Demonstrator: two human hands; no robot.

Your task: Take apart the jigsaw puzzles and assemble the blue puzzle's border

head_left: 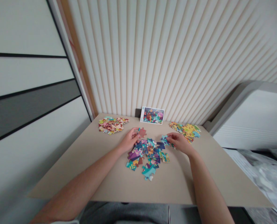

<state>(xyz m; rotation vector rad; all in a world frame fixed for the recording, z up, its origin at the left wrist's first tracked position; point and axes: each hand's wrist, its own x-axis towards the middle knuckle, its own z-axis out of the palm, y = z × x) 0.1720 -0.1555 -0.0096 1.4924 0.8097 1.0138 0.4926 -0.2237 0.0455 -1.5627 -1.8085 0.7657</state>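
Note:
My left hand [131, 139] is closed on a reddish-brown jigsaw piece [142, 133], pinched at its left side above the back left of the middle pile. Over at the pile's back right, my right hand [178, 141] has its thumb and fingers together on a blue jigsaw piece [164, 140]. Between and in front of both hands spreads a loose pile of jigsaw pieces [150, 152] in purple, teal, navy and orange, some overlapping. Nearest to me lies a teal piece [148, 172]. A picture card [152, 115] with a colourful scene leans upright against the wall.
A heap of pink and cream pieces [111, 125] sits at the table's back left. Yellow and green pieces [187, 130] lie at the back right. The beige table [115, 186] meets a ribbed wall [129, 62]. Right of it are a grey-white headboard [252, 115] and clear plastic [262, 168].

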